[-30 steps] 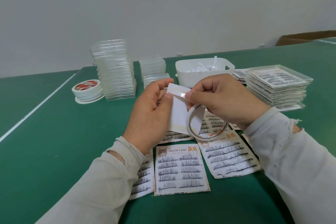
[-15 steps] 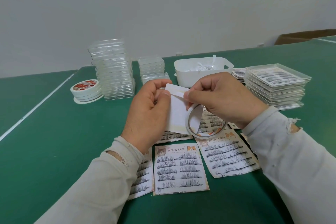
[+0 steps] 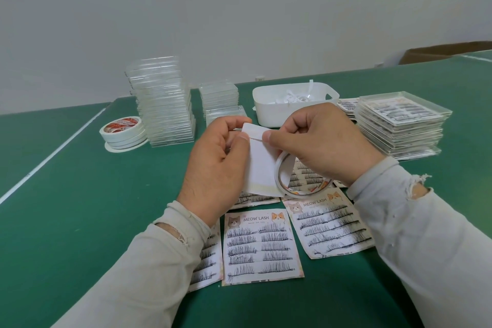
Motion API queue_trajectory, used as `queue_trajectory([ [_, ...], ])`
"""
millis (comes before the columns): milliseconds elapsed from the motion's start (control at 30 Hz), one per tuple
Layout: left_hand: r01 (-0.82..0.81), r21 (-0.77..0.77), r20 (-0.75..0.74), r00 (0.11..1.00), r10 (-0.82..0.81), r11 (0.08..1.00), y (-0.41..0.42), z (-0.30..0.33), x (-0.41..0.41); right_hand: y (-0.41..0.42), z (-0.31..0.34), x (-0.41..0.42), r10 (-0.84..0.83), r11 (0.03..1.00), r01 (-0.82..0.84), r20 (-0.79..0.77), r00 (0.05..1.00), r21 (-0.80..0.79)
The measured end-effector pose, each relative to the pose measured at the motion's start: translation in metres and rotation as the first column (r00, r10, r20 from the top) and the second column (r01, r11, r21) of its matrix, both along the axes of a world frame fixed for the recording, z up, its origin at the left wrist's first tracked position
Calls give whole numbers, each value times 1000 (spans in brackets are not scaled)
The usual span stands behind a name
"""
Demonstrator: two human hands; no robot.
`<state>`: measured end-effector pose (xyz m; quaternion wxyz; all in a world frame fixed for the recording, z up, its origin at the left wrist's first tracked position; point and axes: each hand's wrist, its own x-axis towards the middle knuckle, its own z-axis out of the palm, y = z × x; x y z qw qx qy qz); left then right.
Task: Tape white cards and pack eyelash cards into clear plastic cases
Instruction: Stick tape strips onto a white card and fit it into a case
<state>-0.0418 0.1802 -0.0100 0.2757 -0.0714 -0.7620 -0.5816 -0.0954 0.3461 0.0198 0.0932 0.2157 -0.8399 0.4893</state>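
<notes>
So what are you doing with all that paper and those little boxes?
A person is sticking tape onto a white card. The left hand holds the card up by its edge, and the right hand presses a strip along its top while a tape roll hangs under that hand. Eyelash cards lie on the green table below. Empty clear cases are stacked at the back left, and filled cases sit on the right.
</notes>
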Motion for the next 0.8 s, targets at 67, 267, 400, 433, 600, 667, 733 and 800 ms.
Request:
queue_trajectory([
  [67,-3,4,4,1000,3,1000,0,0,0,0,0,0,-2,1000,2,-1,1000,4],
  [267,-4,0,-7,1000,4,1000,0,0,0,0,0,-1,-12,1000,13,-8,1000,14],
  [400,10,24,-16,1000,-10,1000,1,-1,0,-1,0,0,-18,1000,19,-16,1000,14],
  [433,7,32,-22,1000,-6,999,1,-1,0,-1,0,0,-17,1000,17,-11,1000,14],
  [600,1,61,-45,999,2,998,4,-2,-1,-4,-1,2,-13,999,13,-3,1000,36],
  [667,3,73,-43,999,0,997,4,-1,-1,-4,-1,3,-5,1000,5,-1,1000,31],
  [733,-35,47,-57,998,38,998,2,-2,-3,-5,-1,4,8,1000,-8,1,1000,24],
  [800,-21,98,-34,999,25,995,1,0,-2,-5,-1,4,18,1000,-18,-4,1000,11],
])
